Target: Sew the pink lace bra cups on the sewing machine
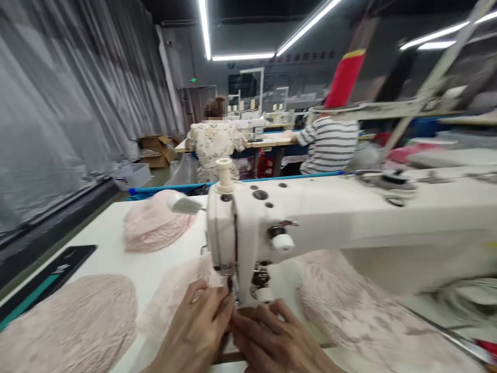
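Reaching from the near edge, the left hand (200, 324) and right hand (272, 334) converge beneath the sewing machine (248, 223), fingers bent and bunched, their grip impossible to tell, sheer pink lace (171, 287) lying just left of the left hand.

Whatever lay between the fingertips of the left hand (198, 322) and the right hand (269, 336) was hidden, and the needle of the sewing machine (303, 207) could not be made out. The bottom edge cut off both arms. The left hand covered part of a sheer pink fabric (171, 290). The machine and the leftmost lace piece (81, 321) were cropped; the metal tool (469, 347) was blurred. A red cone (345, 77) hid the head of the person in stripes (332, 145), and the wall lettering (306, 57) was too small to read
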The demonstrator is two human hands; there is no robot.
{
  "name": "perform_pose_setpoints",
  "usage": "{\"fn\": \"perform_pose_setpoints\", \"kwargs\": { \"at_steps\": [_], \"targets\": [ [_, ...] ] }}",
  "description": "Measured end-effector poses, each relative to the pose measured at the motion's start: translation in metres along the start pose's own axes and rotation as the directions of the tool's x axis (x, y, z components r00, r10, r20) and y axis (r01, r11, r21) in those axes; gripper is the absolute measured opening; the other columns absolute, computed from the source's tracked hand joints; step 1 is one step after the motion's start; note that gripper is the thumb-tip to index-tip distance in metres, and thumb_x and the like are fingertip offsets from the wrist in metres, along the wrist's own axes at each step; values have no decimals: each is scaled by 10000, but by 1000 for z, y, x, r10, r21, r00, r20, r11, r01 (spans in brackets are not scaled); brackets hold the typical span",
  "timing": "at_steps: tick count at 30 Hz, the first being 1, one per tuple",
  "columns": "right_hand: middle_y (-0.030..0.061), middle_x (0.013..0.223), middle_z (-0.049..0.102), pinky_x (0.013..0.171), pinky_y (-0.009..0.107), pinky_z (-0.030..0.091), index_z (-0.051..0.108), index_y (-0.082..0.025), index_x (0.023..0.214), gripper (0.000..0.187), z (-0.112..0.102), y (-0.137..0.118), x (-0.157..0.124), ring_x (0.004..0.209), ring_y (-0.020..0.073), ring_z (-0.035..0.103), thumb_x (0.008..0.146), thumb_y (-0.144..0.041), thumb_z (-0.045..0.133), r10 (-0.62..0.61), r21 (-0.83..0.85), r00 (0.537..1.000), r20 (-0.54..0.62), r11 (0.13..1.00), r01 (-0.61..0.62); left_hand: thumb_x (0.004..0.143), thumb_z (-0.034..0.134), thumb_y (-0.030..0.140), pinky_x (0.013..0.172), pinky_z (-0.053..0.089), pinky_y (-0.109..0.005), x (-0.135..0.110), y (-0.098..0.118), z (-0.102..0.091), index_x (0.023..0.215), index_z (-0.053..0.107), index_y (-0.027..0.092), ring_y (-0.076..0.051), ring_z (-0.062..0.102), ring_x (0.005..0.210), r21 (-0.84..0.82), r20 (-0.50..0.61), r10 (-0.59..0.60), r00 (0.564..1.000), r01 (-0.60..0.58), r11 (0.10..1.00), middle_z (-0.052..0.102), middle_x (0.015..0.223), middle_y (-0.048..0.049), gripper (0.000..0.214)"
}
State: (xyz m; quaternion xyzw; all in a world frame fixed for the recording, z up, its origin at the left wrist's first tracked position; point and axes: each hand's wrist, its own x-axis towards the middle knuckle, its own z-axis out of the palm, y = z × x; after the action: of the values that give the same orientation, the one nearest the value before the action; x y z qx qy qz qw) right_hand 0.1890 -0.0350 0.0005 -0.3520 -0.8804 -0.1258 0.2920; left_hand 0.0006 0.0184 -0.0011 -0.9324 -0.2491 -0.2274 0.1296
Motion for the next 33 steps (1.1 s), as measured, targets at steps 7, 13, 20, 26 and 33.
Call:
{"fn": "perform_pose_setpoints", "kwargs": {
  "at_steps": [7,13,20,26,33],
  "targets": [
    [29,730,643,575,255,474,602,-189,761,375,-76,21,-22,648,143,597,978,-243,300,352,-82,916,193,936,-343,864,354,25,798,389,-334,-1,1,4,956,575,146,-170,582,792,-60,-123,27,992,-35,998,633,867,-47,269],
    [82,1068,669,779,239,538,630,-174,1020,340,-47,17,-31,954,160,630,967,-188,295,240,-84,943,231,970,-227,862,447,68,785,423,-336,3,8,-7,866,556,138,-156,590,745,-133,22,-47,999,50,990,624,841,-31,130],
    [46,813,697,555,225,535,620,-232,1058,301,-2,16,-3,708,165,645,961,-220,335,114,-61,981,157,993,-105,811,539,34,785,433,-334,0,8,-8,846,548,134,-154,582,763,-81,76,-82,994,88,993,614,833,-19,107],
    [56,793,663,536,231,514,609,-250,1097,262,3,26,-7,682,180,628,927,-226,411,128,-102,986,108,988,-117,843,469,31,752,443,-317,1,5,-8,832,552,125,-139,572,736,-91,59,-66,996,71,993,599,780,-13,126],
    [64,899,671,685,288,517,630,-251,1034,305,9,30,-6,814,190,627,948,-192,343,93,11,993,75,996,-94,851,481,37,757,427,-310,3,2,-8,791,576,113,-111,566,709,-167,12,-93,996,94,981,606,787,-1,135]
  ]
}}
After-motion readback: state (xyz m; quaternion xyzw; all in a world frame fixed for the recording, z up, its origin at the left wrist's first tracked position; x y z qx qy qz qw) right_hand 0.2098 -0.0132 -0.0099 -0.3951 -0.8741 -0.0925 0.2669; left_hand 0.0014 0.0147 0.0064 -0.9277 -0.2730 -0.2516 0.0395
